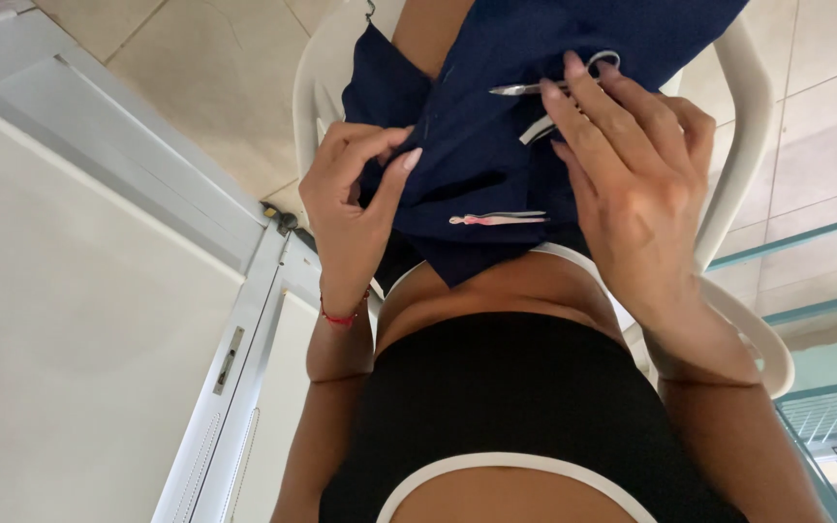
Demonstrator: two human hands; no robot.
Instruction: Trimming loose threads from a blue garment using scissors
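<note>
A dark blue fabric (477, 145) lies across my lap. My left hand (351, 203), with a red thread bracelet at the wrist, pinches a fold of it at its left edge between thumb and fingers. My right hand (632, 165) lies on the fabric's right side with its fingers over small silver scissors (525, 89), whose tips point left. A slim white and pink tool (498, 219) lies loose on the fabric between the two hands, near its lower edge.
I sit on a white plastic chair (748, 136) on a beige tiled floor (215, 87). A white door with its frame (99, 291) fills the left side. Teal metal bars (816, 320) run along the right edge.
</note>
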